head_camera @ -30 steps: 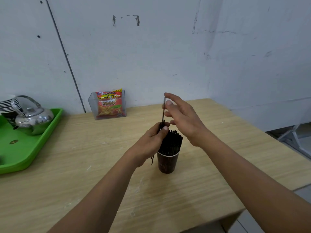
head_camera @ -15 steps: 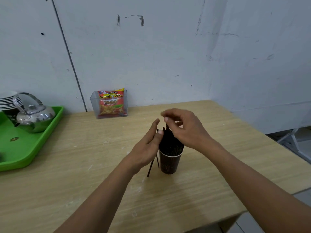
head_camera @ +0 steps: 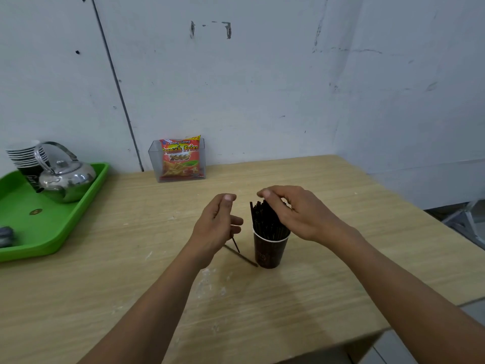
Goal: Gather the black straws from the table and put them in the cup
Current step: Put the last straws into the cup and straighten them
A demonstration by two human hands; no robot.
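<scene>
Curled over the tops of the straws (head_camera: 263, 219) on the right hand (head_camera: 301, 216): fingers (head_camera: 278, 195) bent down round the upper end of the bundle and touching it, straight above the cup (head_camera: 269, 252). Looks like pressing or tidying the bundle rather than adding to it.

Loosely bent on the left hand (head_camera: 216, 223), just left of the cup: fingers (head_camera: 235, 221) half closed, thumb raised, palm turned toward the cup, with a gap between thumb and fingers. Shows one thin loose straw (head_camera: 235, 243) sticking out below that hand, left of the cup and not touching it. Cannot tell whether pinched or free. Shows also a blurred dark line (head_camera: 242, 256) on the table (head_camera: 131, 245), running from under that hand to the foot of the cup. Perhaps a second straw, perhaps a shadow; cannot tell.

As for progress: nearly finished, by the look of it. Cup upright, packed with black straws that stand well above its rim. No other straws seen lying round the cup. Left to do, on this reading: getting the loose straw beside the cup into the bundle, and settling the tops level.
</scene>
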